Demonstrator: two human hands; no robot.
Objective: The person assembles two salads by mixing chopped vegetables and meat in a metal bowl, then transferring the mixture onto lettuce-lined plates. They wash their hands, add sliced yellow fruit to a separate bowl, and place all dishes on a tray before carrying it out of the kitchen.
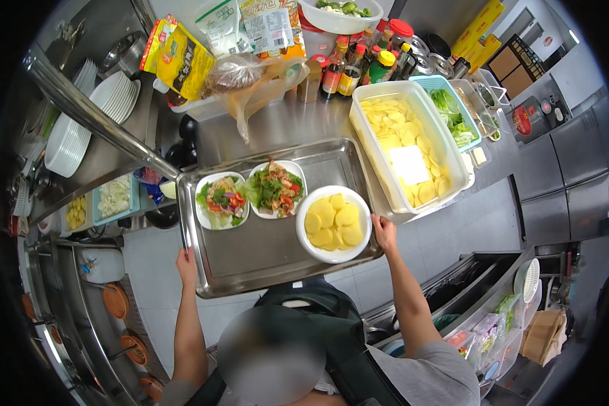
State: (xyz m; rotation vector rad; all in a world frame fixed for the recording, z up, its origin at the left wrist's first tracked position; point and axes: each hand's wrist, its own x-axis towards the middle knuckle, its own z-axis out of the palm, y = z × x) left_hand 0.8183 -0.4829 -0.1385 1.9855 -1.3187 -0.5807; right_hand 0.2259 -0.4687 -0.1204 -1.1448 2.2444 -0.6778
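A rectangular metal tray (250,260) is held level in front of me, its far part over the steel counter. My left hand (187,266) is closed on its left edge, and my right hand (384,233) grips the right edge. Two white dishes of mixed salad stand along the tray's far side: one salad dish (222,200) at the left, the other salad dish (276,189) beside it. Nearest my right hand sits a round white bowl (337,224) of sliced potato. The fingers under the tray's rim are mostly hidden.
On the counter, a clear tub (358,145) of potato slices stands right of the tray. Behind it are sauce bottles (342,71) and a blue basket (477,139) of lettuce. A metal post (101,118) and stacked white plates (91,125) are at left. A food-filled rack (494,335) stands lower right.
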